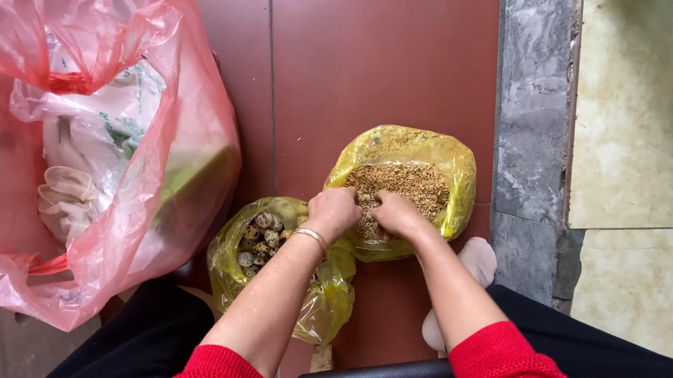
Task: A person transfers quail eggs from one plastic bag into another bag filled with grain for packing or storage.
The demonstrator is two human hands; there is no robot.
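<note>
A yellow plastic bag (446,162) filled with brown husks (403,181) stands open on the red tiled floor. Both my hands reach into its near side. My left hand (334,211), with a gold bangle on the wrist, has its fingers curled down into the husks. My right hand (397,214) is beside it, fingers also buried in the husks; what they hold is hidden. A second yellow bag (327,291) to the left holds several small speckled eggs (260,238), partly hidden under my left forearm.
A large pink plastic bag (160,57) with white bags inside fills the left side. A grey stone strip (531,117) and pale tiles (656,113) lie to the right. My red sleeves, dark trousers and a light slipper (478,260) are at the bottom.
</note>
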